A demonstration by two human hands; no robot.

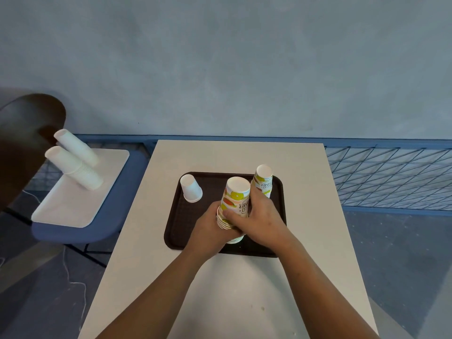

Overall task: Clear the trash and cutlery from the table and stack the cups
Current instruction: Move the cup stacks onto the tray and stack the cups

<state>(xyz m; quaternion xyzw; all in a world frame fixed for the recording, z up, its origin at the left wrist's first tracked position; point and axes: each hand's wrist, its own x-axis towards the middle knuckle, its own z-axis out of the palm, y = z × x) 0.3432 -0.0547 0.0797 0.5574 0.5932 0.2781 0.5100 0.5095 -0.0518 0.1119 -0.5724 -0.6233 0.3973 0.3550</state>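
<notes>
Head view looks down on a dark brown tray (176, 231) lying on a white table (239, 289), and everything on the table stands on that tray. Near its middle stands an upside-down stack of printed cups (236, 196), with fruit pictures and lettering on its sides, and both hands are on it. The left hand (210, 226) curls its fingers round the nested rims low on the stack, while the right hand (259, 216) wraps round the topmost cup with its thumb lying across the front. Just behind the right hand stands a second printed stack (263, 178), also upside down, partly hidden by the fingers. A single white cup (191, 191) sits inverted at the tray's far left corner, well apart from the others. To the left of the table, a white tray (73, 209) rests on a blue seat (122, 192) and carries two tall stacks of white cups (73, 167), side by side. Behind the table runs a blue wire mesh frame (391, 177) against a grey wall (244, 69). A thin white cable (73, 285) trails over the grey floor (403, 265).
</notes>
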